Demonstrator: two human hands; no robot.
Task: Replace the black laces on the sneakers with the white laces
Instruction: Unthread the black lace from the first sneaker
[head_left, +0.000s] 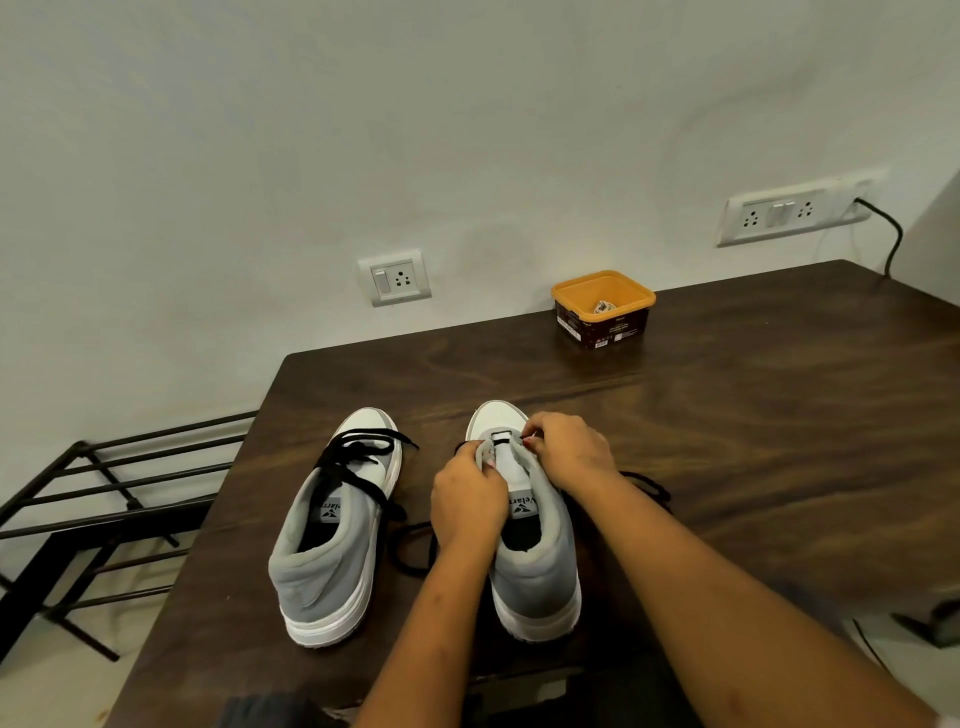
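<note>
Head view: the left hand (467, 499) grips the right sneaker's (535, 577) eyelet flap while the right hand (566, 449) pinches its black lace (501, 431). Left of it stands the other sneaker (332, 545), laced.

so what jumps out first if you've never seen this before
The left hand holds a flap of the right sneaker at centre, while the right hand pinches its black lace near the toe, the rest trailing loose on the table. The left sneaker beside it is laced in black. An orange tub stands at the far edge by the wall.
</note>
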